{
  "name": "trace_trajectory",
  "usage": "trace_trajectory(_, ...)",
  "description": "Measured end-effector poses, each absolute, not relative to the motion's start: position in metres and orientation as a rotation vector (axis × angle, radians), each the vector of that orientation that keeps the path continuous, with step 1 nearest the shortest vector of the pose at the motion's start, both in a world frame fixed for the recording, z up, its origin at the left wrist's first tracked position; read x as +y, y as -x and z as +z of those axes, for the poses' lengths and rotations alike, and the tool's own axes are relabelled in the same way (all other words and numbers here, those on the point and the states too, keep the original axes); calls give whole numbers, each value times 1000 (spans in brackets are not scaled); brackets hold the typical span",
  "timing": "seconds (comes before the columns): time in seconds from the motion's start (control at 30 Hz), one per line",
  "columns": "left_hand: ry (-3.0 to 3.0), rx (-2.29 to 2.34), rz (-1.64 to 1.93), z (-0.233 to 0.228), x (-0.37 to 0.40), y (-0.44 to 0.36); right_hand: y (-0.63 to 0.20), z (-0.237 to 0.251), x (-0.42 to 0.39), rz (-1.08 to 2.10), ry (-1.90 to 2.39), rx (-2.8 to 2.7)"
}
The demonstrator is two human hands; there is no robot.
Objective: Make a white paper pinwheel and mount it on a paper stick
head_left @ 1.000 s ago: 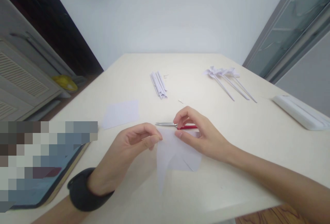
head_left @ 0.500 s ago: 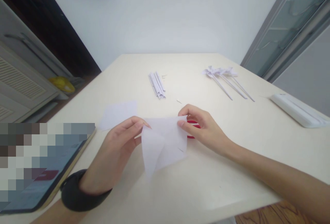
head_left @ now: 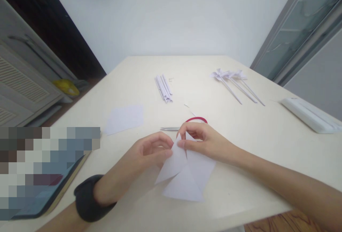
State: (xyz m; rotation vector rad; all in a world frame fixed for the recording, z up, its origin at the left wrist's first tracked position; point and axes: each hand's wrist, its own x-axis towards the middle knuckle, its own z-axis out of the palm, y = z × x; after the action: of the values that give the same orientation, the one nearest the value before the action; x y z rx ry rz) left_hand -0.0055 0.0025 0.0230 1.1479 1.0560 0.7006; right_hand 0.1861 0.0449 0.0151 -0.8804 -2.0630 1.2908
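Observation:
My left hand [head_left: 149, 153] and my right hand [head_left: 205, 143] meet over a white sheet of paper [head_left: 187, 177] lying on the cream table [head_left: 253, 136]. Both pinch the sheet's upper corner, where a flap is folded over toward the left. Just behind my fingers lie scissors [head_left: 184, 125] with a red handle and silver blades pointing left. A black band circles my left wrist.
A second white sheet [head_left: 124, 118] lies to the left. A bundle of rolled paper sticks [head_left: 163, 88] and several paper pinwheels [head_left: 235, 82] lie farther back. A white flat object [head_left: 311, 116] sits at the right edge, a tablet [head_left: 45, 185] at the left.
The paper was lifted and held up between both hands half a second ago; now it lies lower on the table, turned, with a corner folded over and my hands closer together.

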Motion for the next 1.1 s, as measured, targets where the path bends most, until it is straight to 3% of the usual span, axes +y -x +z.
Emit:
trace_trajectory(0.23,-1421,1058,688,15,6,7,-184,13,45,1238,865,-2085)
trace_trajectory(0.73,-1429,1089,767,16,6,8,-180,13,29,645,755,-2225)
trace_trajectory(1.1,-1768,1241,721,16,1,8,-179,12,27,710,770,-2176)
